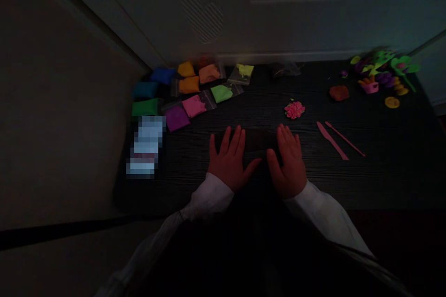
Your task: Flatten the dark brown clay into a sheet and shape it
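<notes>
No text I can read tbh. Lit screen (146,146) at frame left is all pixel blocks, yellow disc (392,102) at right's too tiny.

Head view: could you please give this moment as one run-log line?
left hand: palm down at dark strip; right hand: palm down at same strip; pink knife: right of hands

Palms down, a person's left hand (227,162) and right hand (291,167) are held side by side, fingers (240,142) extended forward, the thumb tips near each other but apart. The left hand's fingers are fanned, its little finger set off from the rest and its thumb (252,166) angled inward, while the right hand's fingers sit closer together. Both arms (329,206), in pale sleeves (213,191) reaching the wrists, slant in from below and converge.
</notes>
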`<action>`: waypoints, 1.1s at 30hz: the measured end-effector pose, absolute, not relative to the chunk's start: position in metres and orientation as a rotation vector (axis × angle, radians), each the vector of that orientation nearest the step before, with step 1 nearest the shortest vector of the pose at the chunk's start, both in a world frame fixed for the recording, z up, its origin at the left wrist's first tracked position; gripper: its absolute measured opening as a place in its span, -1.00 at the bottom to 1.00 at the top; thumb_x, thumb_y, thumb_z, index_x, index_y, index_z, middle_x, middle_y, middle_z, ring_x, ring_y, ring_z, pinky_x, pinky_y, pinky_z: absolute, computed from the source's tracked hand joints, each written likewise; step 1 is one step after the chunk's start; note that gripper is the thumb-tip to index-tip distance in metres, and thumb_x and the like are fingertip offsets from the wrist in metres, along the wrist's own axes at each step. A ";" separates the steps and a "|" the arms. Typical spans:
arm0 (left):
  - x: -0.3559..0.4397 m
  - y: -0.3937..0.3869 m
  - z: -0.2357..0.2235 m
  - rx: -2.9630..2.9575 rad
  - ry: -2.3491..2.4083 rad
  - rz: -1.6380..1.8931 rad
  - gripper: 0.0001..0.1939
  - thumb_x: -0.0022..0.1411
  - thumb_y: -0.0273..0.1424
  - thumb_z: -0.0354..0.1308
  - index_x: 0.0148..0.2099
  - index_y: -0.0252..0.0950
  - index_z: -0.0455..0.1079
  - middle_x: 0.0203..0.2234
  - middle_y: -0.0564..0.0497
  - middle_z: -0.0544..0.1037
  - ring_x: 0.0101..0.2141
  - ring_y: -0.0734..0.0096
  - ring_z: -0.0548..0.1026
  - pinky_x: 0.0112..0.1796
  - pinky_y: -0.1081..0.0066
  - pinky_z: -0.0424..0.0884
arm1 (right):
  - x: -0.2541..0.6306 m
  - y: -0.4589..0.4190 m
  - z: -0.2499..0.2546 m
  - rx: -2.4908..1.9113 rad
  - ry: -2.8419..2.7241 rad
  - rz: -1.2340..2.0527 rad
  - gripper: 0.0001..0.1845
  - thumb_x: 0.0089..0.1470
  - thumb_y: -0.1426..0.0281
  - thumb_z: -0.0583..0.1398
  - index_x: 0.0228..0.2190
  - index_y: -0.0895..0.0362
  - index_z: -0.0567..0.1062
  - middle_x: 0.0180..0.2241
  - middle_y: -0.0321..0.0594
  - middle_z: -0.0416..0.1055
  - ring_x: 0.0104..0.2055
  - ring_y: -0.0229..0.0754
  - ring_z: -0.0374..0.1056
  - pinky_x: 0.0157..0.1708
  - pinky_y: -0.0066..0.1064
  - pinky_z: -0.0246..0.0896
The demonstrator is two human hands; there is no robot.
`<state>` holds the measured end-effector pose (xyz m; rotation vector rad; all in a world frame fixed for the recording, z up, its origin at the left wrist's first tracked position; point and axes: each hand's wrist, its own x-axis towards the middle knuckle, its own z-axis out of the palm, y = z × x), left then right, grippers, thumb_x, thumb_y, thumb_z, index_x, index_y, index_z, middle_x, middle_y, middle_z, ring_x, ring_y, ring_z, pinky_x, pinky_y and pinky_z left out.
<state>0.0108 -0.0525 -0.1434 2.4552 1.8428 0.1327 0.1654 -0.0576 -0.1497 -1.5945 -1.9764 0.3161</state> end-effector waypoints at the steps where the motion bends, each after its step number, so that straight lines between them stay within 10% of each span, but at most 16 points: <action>1: 0.011 -0.052 -0.143 2.456 1.837 0.126 -0.27 0.17 0.00 -0.28 0.24 -0.37 -0.13 0.21 -0.07 -0.06 0.21 0.13 -0.16 0.13 -0.06 -0.34 | 0.165 -0.058 -0.150 -1.596 -1.975 0.318 -0.41 0.11 0.33 -0.05 0.15 0.20 -0.05 0.16 0.00 0.03 0.23 -0.11 -0.15 0.15 -0.02 -0.27; 33: 0.021 -0.052 -0.144 2.463 1.796 0.145 -0.29 0.17 0.00 -0.27 0.23 -0.34 -0.08 0.21 -0.05 -0.03 0.20 0.10 -0.15 0.13 -0.07 -0.35 | 0.167 -0.058 -0.150 -1.605 -1.992 0.341 -0.41 0.11 0.30 -0.07 0.15 0.20 -0.05 0.16 -0.02 0.03 0.24 -0.11 -0.16 0.15 -0.02 -0.27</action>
